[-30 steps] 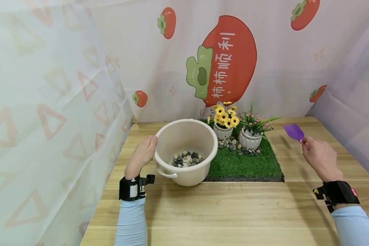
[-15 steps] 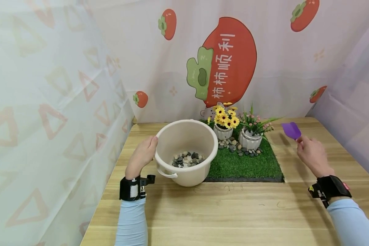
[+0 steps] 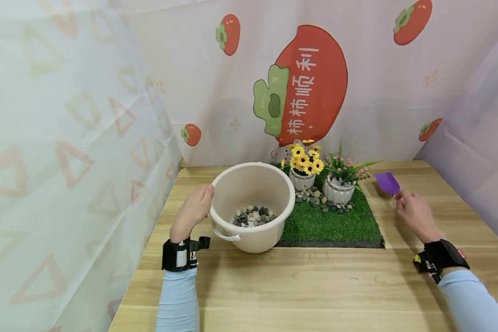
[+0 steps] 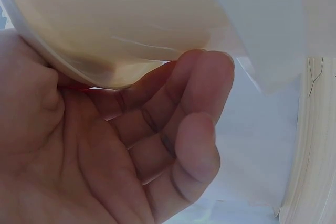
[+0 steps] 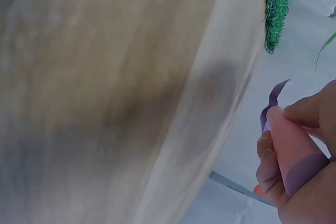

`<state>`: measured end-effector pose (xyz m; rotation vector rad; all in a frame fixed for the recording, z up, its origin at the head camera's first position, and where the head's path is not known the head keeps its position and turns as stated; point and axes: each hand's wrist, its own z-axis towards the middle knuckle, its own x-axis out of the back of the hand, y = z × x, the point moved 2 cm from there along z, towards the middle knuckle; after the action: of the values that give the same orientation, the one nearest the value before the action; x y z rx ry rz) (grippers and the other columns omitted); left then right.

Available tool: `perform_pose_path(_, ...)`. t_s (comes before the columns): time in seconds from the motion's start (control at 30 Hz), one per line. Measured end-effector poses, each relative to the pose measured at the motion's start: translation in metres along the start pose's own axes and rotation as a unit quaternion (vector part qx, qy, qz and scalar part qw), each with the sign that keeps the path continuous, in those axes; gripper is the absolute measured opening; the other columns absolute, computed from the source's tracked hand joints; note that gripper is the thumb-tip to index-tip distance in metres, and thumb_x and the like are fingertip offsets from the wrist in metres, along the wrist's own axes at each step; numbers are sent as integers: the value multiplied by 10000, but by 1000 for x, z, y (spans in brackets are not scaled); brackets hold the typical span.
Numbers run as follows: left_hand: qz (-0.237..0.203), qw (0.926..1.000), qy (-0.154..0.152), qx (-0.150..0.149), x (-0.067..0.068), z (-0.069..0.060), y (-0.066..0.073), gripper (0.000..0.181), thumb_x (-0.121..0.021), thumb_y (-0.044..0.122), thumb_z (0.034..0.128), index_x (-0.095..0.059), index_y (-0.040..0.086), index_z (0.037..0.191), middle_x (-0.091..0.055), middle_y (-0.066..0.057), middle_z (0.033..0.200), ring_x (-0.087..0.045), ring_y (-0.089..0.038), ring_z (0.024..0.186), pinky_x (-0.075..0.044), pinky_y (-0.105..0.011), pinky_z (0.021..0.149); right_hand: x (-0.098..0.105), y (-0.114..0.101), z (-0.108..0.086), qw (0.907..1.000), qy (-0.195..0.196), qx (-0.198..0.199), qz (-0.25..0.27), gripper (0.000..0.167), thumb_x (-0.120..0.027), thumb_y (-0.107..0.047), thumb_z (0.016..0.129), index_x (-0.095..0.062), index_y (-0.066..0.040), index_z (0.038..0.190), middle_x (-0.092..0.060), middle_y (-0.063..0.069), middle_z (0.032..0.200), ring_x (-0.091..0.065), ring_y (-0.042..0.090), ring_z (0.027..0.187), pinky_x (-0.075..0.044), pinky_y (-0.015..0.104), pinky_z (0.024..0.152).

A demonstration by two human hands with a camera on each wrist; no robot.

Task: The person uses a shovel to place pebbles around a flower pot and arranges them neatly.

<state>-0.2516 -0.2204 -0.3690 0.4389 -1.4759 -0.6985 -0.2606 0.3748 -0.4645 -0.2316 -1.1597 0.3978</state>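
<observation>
A cream bucket [image 3: 255, 239] stands on the wooden table, tipped slightly so that its mouth faces me, with several pebbles [image 3: 255, 216] at its bottom. My left hand [image 3: 194, 208] grips the rim on its left side; in the left wrist view the curled fingers [image 4: 205, 85] lie against the outer wall. At the right, my right hand [image 3: 417, 214] holds a small toy shovel [image 3: 387, 183] by its pink handle [image 5: 294, 148]. The purple blade points away to the left, above the table. Part of the handle is hidden by the fingers.
A square of artificial turf [image 3: 334, 228] lies to the right of the bucket. On it stand a pot of yellow flowers [image 3: 302, 180] and a pot of pink flowers [image 3: 338, 190], with loose pebbles [image 3: 315, 197] around them. A printed curtain [image 3: 216, 92] closes off the back and sides.
My right hand has moved left with the shovel, and the blade is now lower and closer to the turf. The left hand and bucket stay in place.
</observation>
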Motion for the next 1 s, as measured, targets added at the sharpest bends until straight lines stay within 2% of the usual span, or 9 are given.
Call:
perform_pose_path(0.37, -22, 10000, 45, 17, 0, -1, 1, 510, -213, 410, 1071, -577, 76, 1199, -597, -116, 883, -552, -198, 630, -475, -316, 588, 1, 2, 2, 9988, -384, 186, -249, 130, -537, 35, 867, -582, 90, 976, -624, 277, 815, -542, 343, 702, -388, 416, 581)
perform_pose_path(0.67, -37, 10000, -26, -39, -1, -2, -1, 518, -217, 416, 1073, -567, 70, 1234, -594, -111, 881, -547, -188, 628, -473, -307, 588, -4, 5, -1, 9965, -582, 453, -404, 151, -534, 51, 856, -601, 97, 983, -635, 278, 853, -558, 420, 802, -415, 521, 681)
perform_pose_path(1.0, 12, 10000, 6, -39, 0, 1, 0, 502, -215, 396, 1075, -580, 73, 1195, -592, -107, 861, -546, -191, 623, -471, -314, 593, -5, 5, 3, 9948, -859, 352, -417, 149, -548, 23, 860, -597, 100, 978, -642, 292, 850, -572, 452, 795, -441, 557, 691)
